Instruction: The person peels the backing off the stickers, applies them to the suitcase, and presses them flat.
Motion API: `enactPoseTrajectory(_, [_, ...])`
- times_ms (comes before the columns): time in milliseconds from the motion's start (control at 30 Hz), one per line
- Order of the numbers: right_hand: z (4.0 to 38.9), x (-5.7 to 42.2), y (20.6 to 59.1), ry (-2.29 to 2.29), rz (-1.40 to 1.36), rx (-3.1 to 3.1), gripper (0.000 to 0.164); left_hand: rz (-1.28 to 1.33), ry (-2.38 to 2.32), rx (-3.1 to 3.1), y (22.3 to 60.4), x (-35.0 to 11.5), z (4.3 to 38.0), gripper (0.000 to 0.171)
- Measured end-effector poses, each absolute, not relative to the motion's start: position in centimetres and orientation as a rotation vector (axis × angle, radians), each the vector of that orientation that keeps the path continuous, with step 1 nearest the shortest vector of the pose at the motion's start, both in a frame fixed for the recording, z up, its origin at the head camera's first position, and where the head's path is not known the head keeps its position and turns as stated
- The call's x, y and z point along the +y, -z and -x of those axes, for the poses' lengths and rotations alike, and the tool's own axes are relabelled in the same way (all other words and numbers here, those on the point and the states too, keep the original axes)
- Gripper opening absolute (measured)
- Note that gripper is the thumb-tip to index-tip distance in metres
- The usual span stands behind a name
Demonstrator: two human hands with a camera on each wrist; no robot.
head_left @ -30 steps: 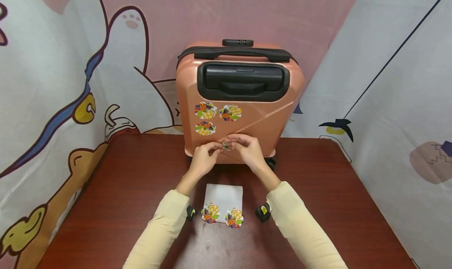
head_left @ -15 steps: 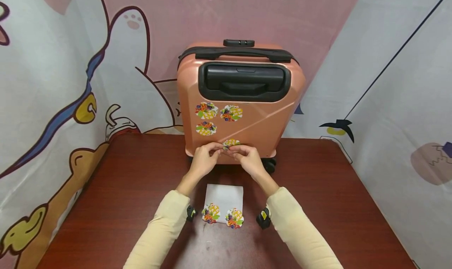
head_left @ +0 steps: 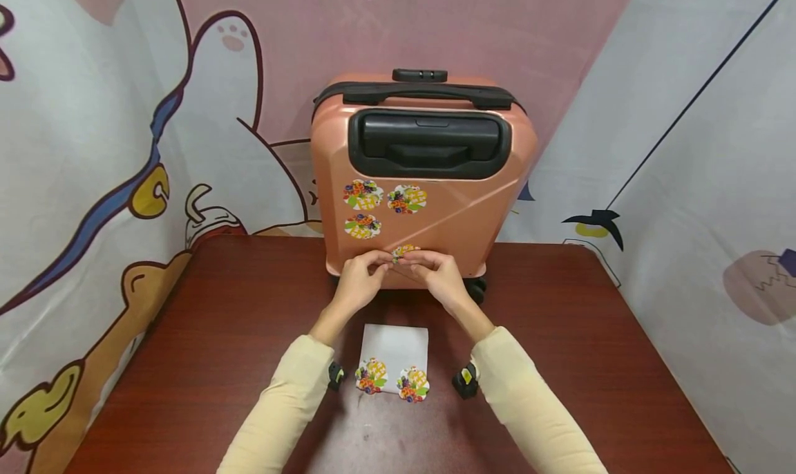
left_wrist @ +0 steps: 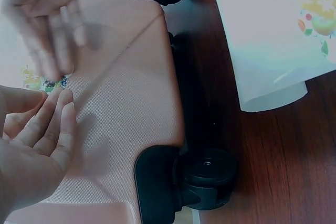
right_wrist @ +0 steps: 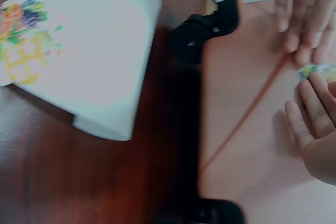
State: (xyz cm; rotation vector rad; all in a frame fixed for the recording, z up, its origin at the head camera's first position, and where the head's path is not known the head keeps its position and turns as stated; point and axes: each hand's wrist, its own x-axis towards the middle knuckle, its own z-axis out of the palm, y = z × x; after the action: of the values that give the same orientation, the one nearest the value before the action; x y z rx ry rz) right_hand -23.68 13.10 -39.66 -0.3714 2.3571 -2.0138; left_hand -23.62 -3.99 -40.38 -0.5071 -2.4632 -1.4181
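An orange-pink suitcase (head_left: 460, 215) stands upright on the table. A round fruit-print sticker (head_left: 405, 251) lies against its lower front, partly hidden by fingers. My left hand (head_left: 357, 282) pinches the sticker's left edge between thumb and fingertips; in the left wrist view, this hand (left_wrist: 39, 145) is low at the left. Fairly straight fingers of my right hand (head_left: 440, 278) touch the sticker's right side, and that hand (left_wrist: 50, 19) is blurred in the left wrist view. Three similar stickers, including the top left sticker (head_left: 363, 195), sit higher on the suitcase.
A white backing sheet (head_left: 395, 343) lies on the dark red table (head_left: 249, 363) in front of the suitcase, between my forearms. Two fruit stickers, a left sticker (head_left: 371, 376) and a right sticker (head_left: 413, 384), are at its near edge. A cartoon-printed cloth (head_left: 472, 32) hangs behind.
My right hand's fingers have moved down over the sticker, uncovering its upper part, then slightly back up. My left hand has stayed at the sticker's left edge.
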Motion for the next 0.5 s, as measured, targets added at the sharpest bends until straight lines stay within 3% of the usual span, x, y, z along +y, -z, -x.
enactPoseTrajectory(200, [23.7, 13.2, 40.9, 1.916, 0.312, 2.434, 0.025, 0.501, 1.436, -2.462, 40.4, -4.0, 23.5, 0.017])
enactPoseTrajectory(500, [23.7, 13.1, 37.6, 2.041, 0.506, 2.361, 0.026, 0.509, 1.453, -2.467, 40.4, -4.0, 23.5, 0.016])
